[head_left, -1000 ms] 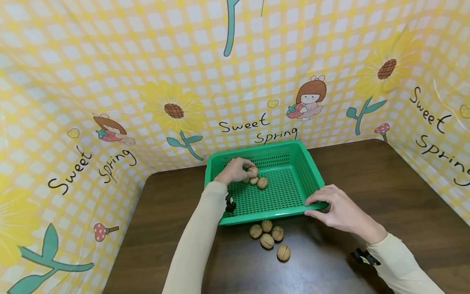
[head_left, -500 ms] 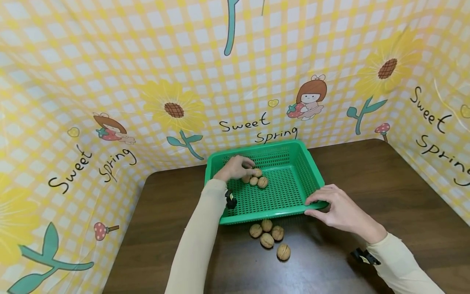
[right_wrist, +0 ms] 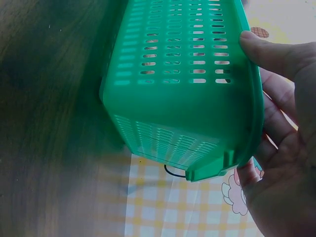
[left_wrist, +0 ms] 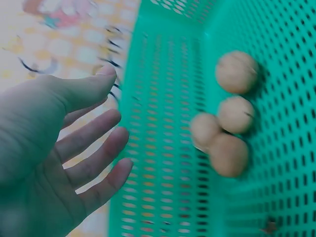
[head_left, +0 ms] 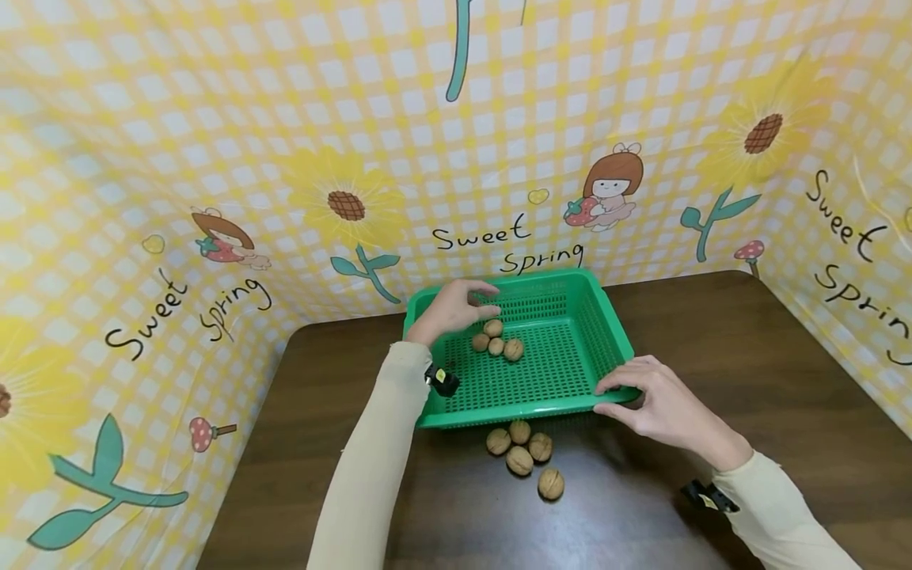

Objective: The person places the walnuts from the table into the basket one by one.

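Observation:
A green perforated plastic basket [head_left: 530, 411] stands on the table, several walnuts [head_left: 514, 349] grouped on the left part of its floor. Above its left side hovers my left hand [head_left: 454, 307], with nothing in it. In the left wrist view the fingers of that hand [left_wrist: 74, 143] are spread and relaxed, apart from the walnuts [left_wrist: 237, 72]. My right hand [head_left: 663, 405] grips the basket's near right corner. The right wrist view has its thumb [right_wrist: 261, 49] on one side of the rim [right_wrist: 257, 108] and the other fingers on the opposite side.
Several more walnuts [head_left: 520, 461] lie on the dark wooden table [head_left: 477, 522] just in front of the basket. A yellow checked cloth [head_left: 399, 119] with printed flowers hangs behind and at both sides.
My left hand has let go of a walnut inside the basket and risen toward the back left. The right hand keeps its grip on the corner. The view has shifted slightly.

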